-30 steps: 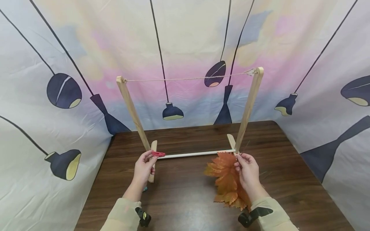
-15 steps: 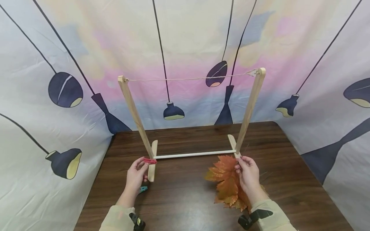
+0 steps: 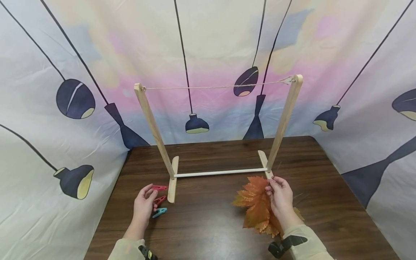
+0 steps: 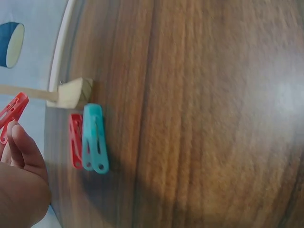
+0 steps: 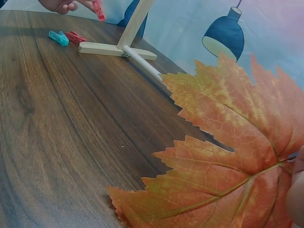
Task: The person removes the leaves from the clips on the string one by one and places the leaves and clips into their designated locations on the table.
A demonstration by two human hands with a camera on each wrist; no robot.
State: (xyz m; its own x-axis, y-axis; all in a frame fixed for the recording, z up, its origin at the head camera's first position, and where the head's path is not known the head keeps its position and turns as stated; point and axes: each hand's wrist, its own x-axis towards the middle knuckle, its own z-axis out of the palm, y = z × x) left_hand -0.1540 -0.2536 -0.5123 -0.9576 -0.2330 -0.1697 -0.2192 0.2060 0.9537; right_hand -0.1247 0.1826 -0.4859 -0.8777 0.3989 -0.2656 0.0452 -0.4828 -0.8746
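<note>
My left hand (image 3: 143, 204) pinches a red clothespin (image 3: 159, 187) between thumb and fingers, held above the table at the left. Below it lie a second red clothespin (image 4: 75, 140) and a teal clothespin (image 4: 96, 137), side by side on the wood. On the right, my right hand (image 3: 281, 196) pinches an orange artificial maple leaf (image 3: 256, 206) near its stem; in the right wrist view its toothed edges and pale veins fill the lower right. More leaf tips show under that hand, partly hidden by it.
A wooden frame stands mid-table, with a left post (image 3: 154, 131), a right post (image 3: 284, 124) and a white bottom rod (image 3: 221, 172). A thin string (image 3: 208, 87) runs between the post tops. Behind the brown table (image 3: 208, 224) hangs a lamp-printed cloth (image 3: 214, 43).
My left hand has moved left and toward me with the red clothespin, away from the frame's left foot. The clothespins on the table have come into view. My right hand stays nearly still.
</note>
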